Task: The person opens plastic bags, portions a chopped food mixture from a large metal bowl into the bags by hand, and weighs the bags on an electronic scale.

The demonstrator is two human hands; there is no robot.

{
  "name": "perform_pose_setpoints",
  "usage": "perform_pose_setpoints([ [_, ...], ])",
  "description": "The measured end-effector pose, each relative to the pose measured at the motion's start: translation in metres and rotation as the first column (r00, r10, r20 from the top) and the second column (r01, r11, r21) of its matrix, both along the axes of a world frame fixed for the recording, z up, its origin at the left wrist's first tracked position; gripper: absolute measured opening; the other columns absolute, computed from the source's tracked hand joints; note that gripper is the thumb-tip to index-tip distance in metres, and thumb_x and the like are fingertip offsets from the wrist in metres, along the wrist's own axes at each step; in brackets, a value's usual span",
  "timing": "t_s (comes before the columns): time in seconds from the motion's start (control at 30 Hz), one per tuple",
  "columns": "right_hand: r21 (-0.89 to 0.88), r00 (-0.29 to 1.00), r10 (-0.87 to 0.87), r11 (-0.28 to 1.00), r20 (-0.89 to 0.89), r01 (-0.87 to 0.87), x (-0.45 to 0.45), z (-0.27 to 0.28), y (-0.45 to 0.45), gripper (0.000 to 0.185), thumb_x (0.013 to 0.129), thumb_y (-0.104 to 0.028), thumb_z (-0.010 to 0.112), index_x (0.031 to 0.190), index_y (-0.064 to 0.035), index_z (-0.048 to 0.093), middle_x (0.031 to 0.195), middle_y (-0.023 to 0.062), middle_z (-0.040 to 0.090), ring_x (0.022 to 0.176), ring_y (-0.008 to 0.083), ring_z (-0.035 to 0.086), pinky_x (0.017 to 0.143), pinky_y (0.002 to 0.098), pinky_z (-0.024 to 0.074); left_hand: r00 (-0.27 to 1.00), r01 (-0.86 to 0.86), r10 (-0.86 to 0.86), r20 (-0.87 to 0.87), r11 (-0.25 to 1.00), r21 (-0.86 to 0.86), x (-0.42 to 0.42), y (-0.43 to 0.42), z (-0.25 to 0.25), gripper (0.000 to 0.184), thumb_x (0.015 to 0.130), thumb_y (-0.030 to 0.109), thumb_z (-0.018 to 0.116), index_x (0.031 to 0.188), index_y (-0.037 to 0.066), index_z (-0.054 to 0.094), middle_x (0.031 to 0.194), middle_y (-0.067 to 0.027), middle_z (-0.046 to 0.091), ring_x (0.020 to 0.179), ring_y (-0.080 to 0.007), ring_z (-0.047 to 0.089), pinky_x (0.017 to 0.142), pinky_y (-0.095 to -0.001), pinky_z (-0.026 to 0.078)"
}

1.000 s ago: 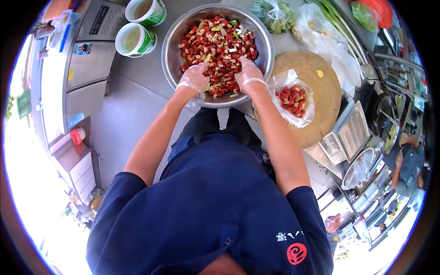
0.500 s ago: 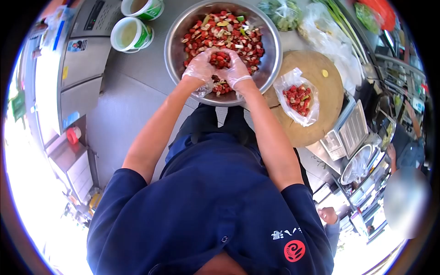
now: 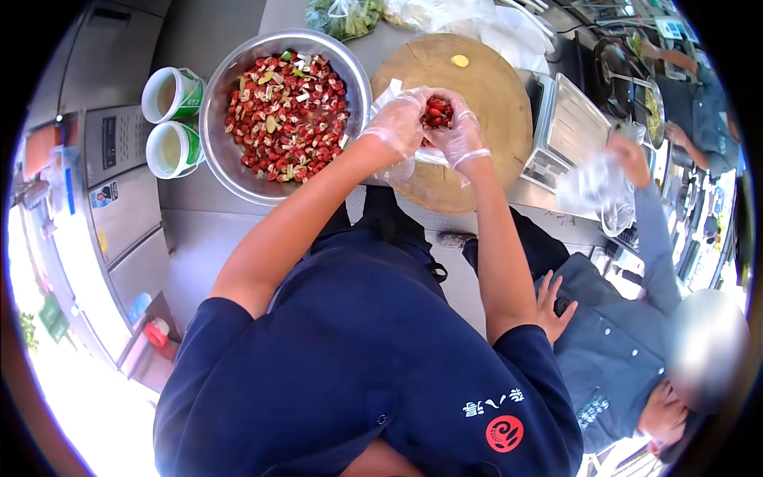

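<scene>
My left hand (image 3: 400, 126) and my right hand (image 3: 457, 131), both in clear plastic gloves, are cupped together around a heap of red chopped chilies (image 3: 437, 114). They are above the round wooden board (image 3: 501, 103), over a white plastic bag (image 3: 430, 156) that they mostly hide. Left of the board stands a large steel bowl (image 3: 218, 151) with chopped red chilies (image 3: 286, 119), pale pieces and bits of green in it. A yellow slice (image 3: 459, 60) lies on the board near its far edge.
Two white-green tubs (image 3: 164, 94) (image 3: 167, 149) stand left of the bowl. Bagged greens (image 3: 346, 17) lie behind it. A scale (image 3: 540, 151) is right of the board. Close on my right, a person in grey (image 3: 612, 334) reaches out with a clear plastic bag (image 3: 588, 184). Another person (image 3: 699, 119) is farther off.
Both hands have moved right, from the bowl to above the board, carrying the scooped chilies. The view has turned rightward. The person in grey has come close on the right.
</scene>
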State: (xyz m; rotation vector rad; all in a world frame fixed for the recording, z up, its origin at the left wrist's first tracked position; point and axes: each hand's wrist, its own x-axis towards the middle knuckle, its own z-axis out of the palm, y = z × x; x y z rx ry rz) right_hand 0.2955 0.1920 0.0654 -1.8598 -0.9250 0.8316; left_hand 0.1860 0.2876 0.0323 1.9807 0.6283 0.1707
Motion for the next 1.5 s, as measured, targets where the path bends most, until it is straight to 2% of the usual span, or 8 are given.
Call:
perform_pose_setpoints([
  [0.13, -0.155, 0.967, 0.130, 0.974, -0.220, -0.166, 0.037, -0.030, -0.025, 0.059, 0.075, 0.002, 0.077, 0.131, -0.0036, 0.057, 0.119, 0.0120, 0.066, 0.101, 0.0199, 0.066, 0.092, 0.0324, 0.0533, 0.981, 0.111, -0.101, -0.163, 0.992, 0.053, 0.014, -0.005, -0.014, 0.047, 0.083, -0.003, 0.052, 0.129, 0.003, 0.056, 0.119, -0.0265, 0.063, 0.110, -0.0401, 0.061, 0.096, -0.0431, 0.048],
  [0.3, -0.452, 0.963, 0.191, 0.888, 0.188, -0.088, 0.057, 0.006, -0.048, 0.046, 0.082, 0.002, 0.069, 0.128, -0.0002, 0.061, 0.120, 0.0138, 0.068, 0.102, 0.0175, 0.066, 0.089, 0.0320, 0.0532, 0.986, 0.110, -0.080, -0.148, 0.972, 0.207, -0.045, 0.008, -0.003, 0.042, 0.088, 0.002, 0.054, 0.130, 0.003, 0.059, 0.120, -0.0247, 0.064, 0.108, -0.0363, 0.064, 0.095, -0.0404, 0.050],
  [0.5, -0.223, 0.990, -0.104, 0.967, 0.098, 0.124, 0.065, -0.019, -0.056, 0.029, 0.086, -0.002, 0.063, 0.114, -0.0035, 0.069, 0.102, 0.0135, 0.073, 0.084, 0.0239, 0.070, 0.082, 0.0328, 0.0544, 0.945, -0.274, 0.278, -0.172, 0.960, 0.050, -0.131, 0.028, 0.026, 0.013, 0.088, 0.006, 0.066, 0.101, 0.003, 0.064, 0.091, -0.0100, 0.069, 0.079, -0.0181, 0.067, 0.074, -0.0324, 0.054],
  [0.8, -0.147, 0.712, 0.269, 0.962, 0.648, -0.230, 0.025, -0.056, -0.028, 0.017, 0.079, -0.008, 0.070, 0.095, -0.0038, 0.074, 0.094, 0.0175, 0.067, 0.092, 0.0375, 0.063, 0.084, 0.0448, 0.0503, 0.880, -0.468, 0.445, -0.165, 0.872, -0.145, -0.191, 0.024, -0.017, 0.007, 0.085, 0.005, 0.065, 0.092, 0.002, 0.064, 0.081, -0.0071, 0.065, 0.073, -0.0138, 0.062, 0.068, -0.0309, 0.052],
  [0.9, -0.337, 0.647, 0.378, 0.921, 0.662, -0.194, 0.020, -0.052, -0.034, 0.020, 0.077, -0.009, 0.074, 0.096, -0.0030, 0.074, 0.095, 0.0179, 0.067, 0.093, 0.0367, 0.063, 0.087, 0.0437, 0.0499, 0.927, -0.376, 0.374, -0.038, 0.919, -0.118, -0.143, 0.021, 0.010, 0.012, 0.086, 0.006, 0.065, 0.097, 0.003, 0.067, 0.086, -0.0094, 0.069, 0.077, -0.0186, 0.066, 0.071, -0.0330, 0.053],
  [1.1, -0.099, 0.984, -0.176, 0.980, -0.037, 0.171, 0.037, -0.044, -0.043, 0.015, 0.086, -0.009, 0.070, 0.098, -0.0017, 0.074, 0.097, 0.0172, 0.072, 0.085, 0.0275, 0.070, 0.078, 0.0323, 0.0538, 0.994, 0.055, -0.015, -0.110, 0.927, 0.371, 0.005, 0.038, 0.022, 0.019, 0.088, 0.019, 0.062, 0.096, 0.006, 0.074, 0.094, -0.0157, 0.067, 0.094, -0.0361, 0.065, 0.084, -0.0441, 0.052],
  [1.23, -0.273, 0.935, -0.052, 0.949, 0.351, 0.156, 0.072, -0.040, -0.017, 0.022, 0.086, -0.013, 0.068, 0.104, -0.0023, 0.073, 0.097, 0.0197, 0.072, 0.087, 0.0320, 0.070, 0.081, 0.0387, 0.0537, 0.918, 0.339, -0.102, -0.384, 0.706, 0.622, 0.077, 0.035, -0.011, 0.019, 0.087, 0.018, 0.062, 0.093, 0.007, 0.075, 0.098, -0.0148, 0.069, 0.096, -0.0346, 0.067, 0.086, -0.0426, 0.053],
  [1.5, -0.305, 0.926, -0.038, 0.938, 0.375, 0.162, 0.124, -0.071, 0.033, 0.028, 0.085, -0.019, 0.067, 0.108, -0.0026, 0.071, 0.100, 0.0217, 0.071, 0.099, 0.0379, 0.067, 0.090, 0.0444, 0.0511, 0.732, 0.528, -0.196, -0.653, 0.768, 0.362, 0.097, 0.031, -0.034, 0.020, 0.081, 0.021, 0.066, 0.094, 0.010, 0.077, 0.102, -0.0149, 0.071, 0.099, -0.0332, 0.067, 0.090, -0.0421, 0.053],
])
